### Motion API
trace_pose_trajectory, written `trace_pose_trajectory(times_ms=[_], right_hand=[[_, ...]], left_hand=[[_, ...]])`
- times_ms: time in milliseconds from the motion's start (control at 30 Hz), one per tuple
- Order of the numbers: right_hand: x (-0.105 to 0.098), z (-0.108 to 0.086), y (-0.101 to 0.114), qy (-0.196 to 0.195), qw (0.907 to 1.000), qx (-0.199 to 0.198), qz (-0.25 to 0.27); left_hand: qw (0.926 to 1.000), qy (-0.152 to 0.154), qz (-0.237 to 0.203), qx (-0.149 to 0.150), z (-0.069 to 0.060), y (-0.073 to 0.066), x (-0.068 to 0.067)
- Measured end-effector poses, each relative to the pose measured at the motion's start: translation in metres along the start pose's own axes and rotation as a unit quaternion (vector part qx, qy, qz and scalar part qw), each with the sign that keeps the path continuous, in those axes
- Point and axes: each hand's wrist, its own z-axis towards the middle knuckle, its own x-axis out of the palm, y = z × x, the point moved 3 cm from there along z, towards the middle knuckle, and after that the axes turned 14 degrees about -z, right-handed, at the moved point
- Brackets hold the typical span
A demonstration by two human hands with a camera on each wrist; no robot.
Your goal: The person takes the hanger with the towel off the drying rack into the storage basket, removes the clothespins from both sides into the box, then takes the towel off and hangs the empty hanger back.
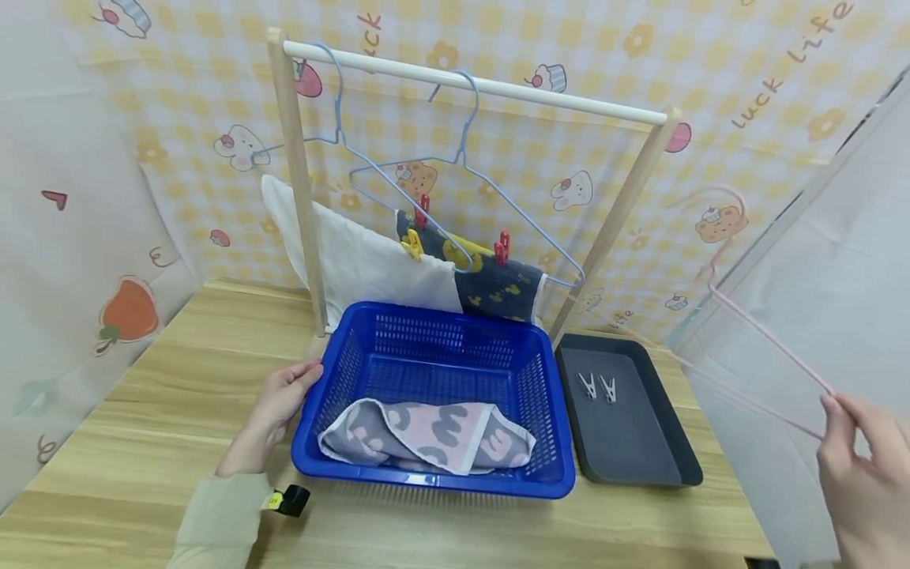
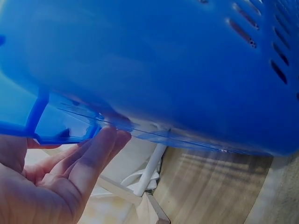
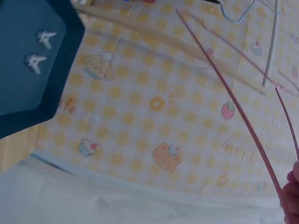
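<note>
My left hand (image 1: 284, 391) grips the left rim of a blue perforated plastic basket (image 1: 441, 310). In the left wrist view, its fingers (image 2: 91, 161) reach under the rim against the basket's wall. Inside the basket lies a folded pink and grey towel (image 1: 441, 431). At the far right, my right hand (image 1: 870, 466) pinches one end of a pink wire hanger (image 1: 771, 341), held up in the air and partly blurred. The right wrist view shows the hanger's long bar (image 3: 233, 100) and only a little of the fingers at the right edge.
Behind the basket stands a wooden rack with a white rail (image 1: 540, 95). Two blue hangers (image 1: 522, 209) hang on it. White cloth (image 1: 377, 253) and dark patterned cloth (image 1: 498, 292) hang there with red and yellow clips. Right of the basket, a grey tray (image 1: 626, 442) holds two white clips (image 1: 597, 387).
</note>
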Motion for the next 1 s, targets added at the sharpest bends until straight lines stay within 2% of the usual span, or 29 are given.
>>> trace_pose_trajectory(times_ms=[133,233,333,433,567,767,1000], right_hand=[[0.018,0.029,0.022,-0.038,0.999,-0.003,-0.022],[0.035,0.049,0.036,-0.066,0.9977,-0.001,-0.009],[0.05,0.066,0.047,-0.06,0.9981,-0.005,0.013],[0.064,0.076,0.056,-0.03,0.9992,-0.015,0.023],[0.079,0.077,0.063,0.011,0.9991,-0.026,0.032],[0.097,0.063,0.068,0.065,0.9958,-0.047,0.043],[0.11,0.059,0.072,0.098,0.9918,-0.04,0.072]], left_hand=[[0.9999,-0.001,-0.013,0.004,0.0,0.002,-0.001],[0.9998,0.0,-0.019,0.005,0.0,0.003,-0.001],[0.9998,0.001,-0.017,0.006,0.0,0.004,-0.001],[0.9999,0.002,-0.01,0.008,-0.001,0.005,-0.001],[0.9999,0.004,-0.003,0.012,-0.001,0.004,0.0],[0.9998,0.008,-0.005,0.015,0.0,0.003,0.002],[0.9998,0.004,-0.004,0.019,0.0,0.0,0.0]])
